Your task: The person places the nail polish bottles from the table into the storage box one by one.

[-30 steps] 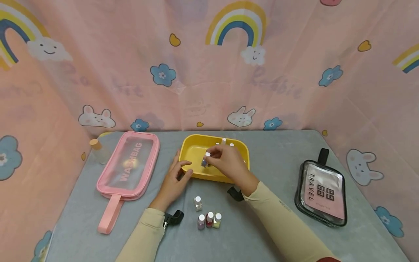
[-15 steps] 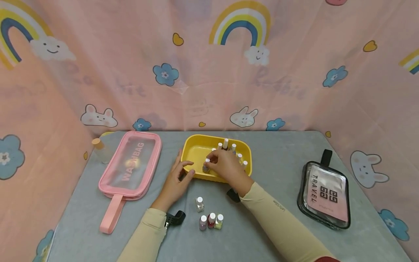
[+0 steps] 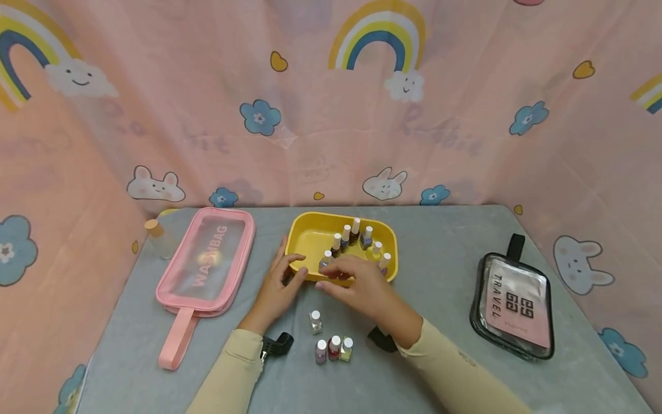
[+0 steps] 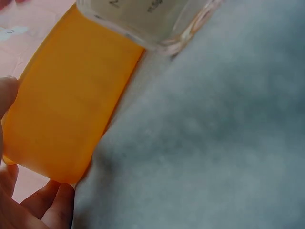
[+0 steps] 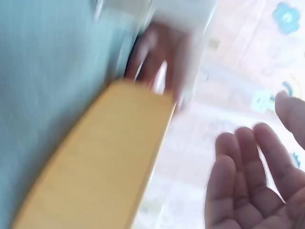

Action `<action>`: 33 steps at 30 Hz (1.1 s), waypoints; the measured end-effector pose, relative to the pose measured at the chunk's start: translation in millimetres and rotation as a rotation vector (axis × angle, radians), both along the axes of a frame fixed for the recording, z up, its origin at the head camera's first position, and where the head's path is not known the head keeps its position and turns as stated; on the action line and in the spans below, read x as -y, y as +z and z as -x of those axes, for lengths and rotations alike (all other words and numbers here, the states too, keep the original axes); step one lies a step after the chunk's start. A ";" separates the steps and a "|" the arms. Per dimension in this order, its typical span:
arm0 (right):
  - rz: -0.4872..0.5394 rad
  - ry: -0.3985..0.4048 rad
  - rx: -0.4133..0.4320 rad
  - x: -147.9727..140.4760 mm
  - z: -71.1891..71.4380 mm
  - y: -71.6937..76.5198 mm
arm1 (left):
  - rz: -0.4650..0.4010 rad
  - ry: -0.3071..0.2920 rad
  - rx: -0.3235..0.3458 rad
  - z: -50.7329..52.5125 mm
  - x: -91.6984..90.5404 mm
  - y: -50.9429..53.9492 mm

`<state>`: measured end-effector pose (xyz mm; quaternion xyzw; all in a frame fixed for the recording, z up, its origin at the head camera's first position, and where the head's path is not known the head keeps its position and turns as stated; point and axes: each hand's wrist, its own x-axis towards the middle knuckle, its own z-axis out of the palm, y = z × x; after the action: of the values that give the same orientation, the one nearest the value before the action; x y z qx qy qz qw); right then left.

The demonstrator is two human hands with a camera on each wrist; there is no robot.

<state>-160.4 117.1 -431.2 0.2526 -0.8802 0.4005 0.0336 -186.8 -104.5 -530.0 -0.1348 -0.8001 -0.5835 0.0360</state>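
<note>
A yellow tray (image 3: 310, 230) holds several small white-capped nail polish bottles, among them a dark one (image 3: 354, 231) and a blue-purple one (image 3: 366, 238). My left hand (image 3: 276, 287) rests on the tray's left end, with relaxed fingers touching its wall and rim; the left wrist view shows fingertips (image 4: 62, 200) against the orange-looking wall. Over the front rim, my right hand (image 3: 364, 284) has its fingers apart and nothing in them, just by a bluish bottle (image 3: 326, 260). In the right wrist view those fingers (image 5: 245, 162) are loosely extended.
Before the tray stand a clear bottle (image 3: 315, 323), a lilac one (image 3: 320, 352), a red one (image 3: 334, 348) and a yellow-green one (image 3: 346, 349). A pink wash bag (image 3: 207, 259) lies left, with a frosted bottle (image 3: 162, 241) behind it. A black-edged travel pouch (image 3: 513, 305) lies right.
My right hand has set the bluish bottle down in the tray, let go and drawn back toward the front rim. My left hand has stayed at the tray's left end.
</note>
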 end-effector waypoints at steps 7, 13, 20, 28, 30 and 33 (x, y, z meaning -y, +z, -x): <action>-0.026 0.236 0.188 0.4 -23.4 -13.4 | 0.025 0.000 -0.010 0.2 0.8 0.1; -0.030 0.229 0.221 3.3 -24.7 -23.8 | 0.014 -0.006 -0.008 -0.8 0.7 -0.2; -0.088 0.200 0.232 6.2 -21.5 -25.6 | -0.003 -0.006 -0.004 -1.7 -0.9 2.6; -0.004 -0.064 0.178 7.0 -8.9 19.2 | 0.000 -0.004 0.017 -1.5 -1.5 3.4; 0.021 -0.132 0.146 7.5 1.1 28.4 | -0.001 -0.003 0.017 -1.7 -1.3 3.7; 0.016 -0.194 0.114 10.3 17.7 32.5 | 0.007 0.001 0.017 -2.8 -1.3 4.3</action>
<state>-178.2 106.8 -398.7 0.1428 -0.8977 0.4161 0.0239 -184.0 -103.1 -525.8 -0.1294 -0.8025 -0.5818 0.0291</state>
